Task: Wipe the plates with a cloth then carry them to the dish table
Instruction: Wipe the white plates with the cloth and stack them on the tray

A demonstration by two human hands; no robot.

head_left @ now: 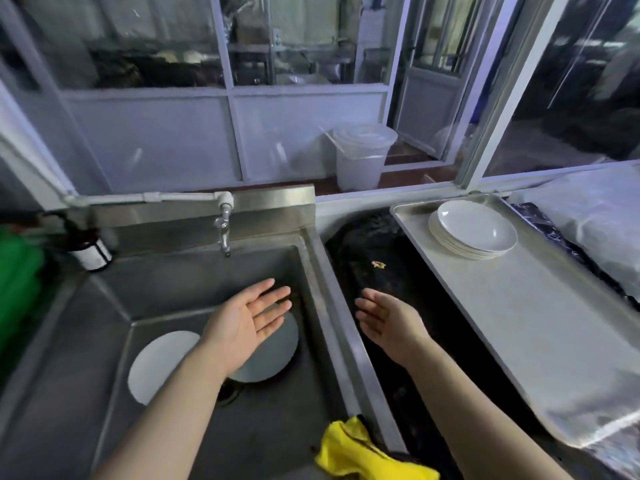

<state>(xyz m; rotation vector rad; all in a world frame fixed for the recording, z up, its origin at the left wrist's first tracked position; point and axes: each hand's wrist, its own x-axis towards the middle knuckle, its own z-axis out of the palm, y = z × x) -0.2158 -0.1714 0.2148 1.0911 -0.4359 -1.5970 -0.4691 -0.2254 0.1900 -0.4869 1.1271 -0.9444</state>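
Note:
Two white plates lie in the steel sink (194,271): one plate (156,365) at the left, another plate (270,355) partly hidden under my left hand (249,317). That hand hovers palm up over the sink, fingers straight, holding nothing. My right hand (384,320) is held out palm up over the dark gap beside the sink, fingers relaxed and empty. A yellow cloth (356,452) lies crumpled on the sink's near right rim. A stack of several white plates (474,233) sits at the far end of a metal tray (540,323) on the right.
A tap (224,230) hangs over the sink's back wall. A dark bottle with a white label (91,252) stands at the sink's left corner, with something green (17,282) beside it. A white lidded bucket (362,154) stands behind the glass partition.

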